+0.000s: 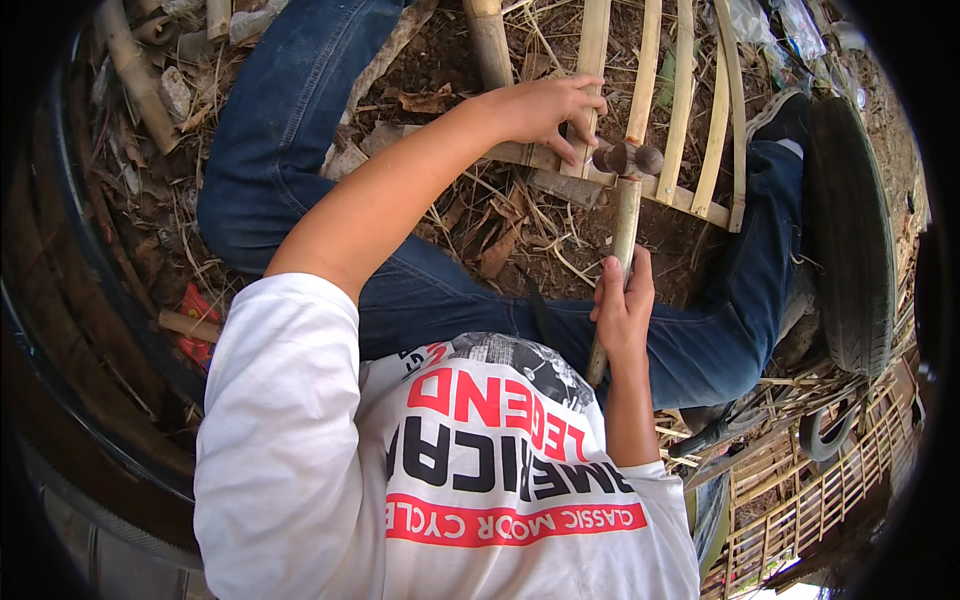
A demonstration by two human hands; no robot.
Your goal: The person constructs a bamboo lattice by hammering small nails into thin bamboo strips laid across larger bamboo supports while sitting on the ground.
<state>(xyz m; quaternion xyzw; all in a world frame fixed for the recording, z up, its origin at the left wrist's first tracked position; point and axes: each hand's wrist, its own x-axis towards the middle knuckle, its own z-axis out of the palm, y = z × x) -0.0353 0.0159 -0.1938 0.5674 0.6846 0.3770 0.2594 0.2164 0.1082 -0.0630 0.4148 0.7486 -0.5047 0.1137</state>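
- Bamboo slat frame (680, 100): about one o'clock from centre; pale slats fanned across a crosspiece (690, 203).
- Left hand (550, 115): between twelve and one; fingers bent and parted over the leftmost slat (594, 45); whether it grips, cannot tell.
- Right hand (625, 305): three o'clock; closed round the handle of a hammer (626, 220), head toward two.
- Tyre (850, 240): black, three o'clock, outer edge.
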